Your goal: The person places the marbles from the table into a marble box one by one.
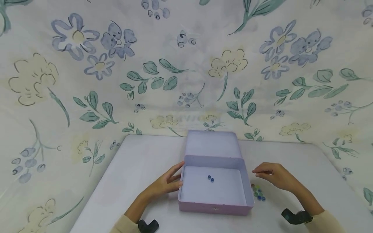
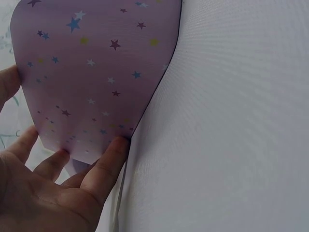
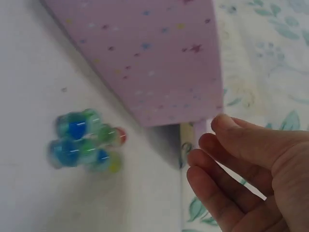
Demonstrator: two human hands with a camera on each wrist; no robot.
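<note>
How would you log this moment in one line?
left hand: touching box side | right hand: beside box, nothing visibly held | box: lid open, two blue marbles inside | marble cluster: on table, right of box

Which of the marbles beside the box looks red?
The rightmost marble of the group in the right wrist view; the other marbles there show blue, green or yellow.

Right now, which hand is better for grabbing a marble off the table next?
Probably the right hand: it looks empty and is close to the marbles just right of the box. The left hand touches the box's opposite side.
</note>
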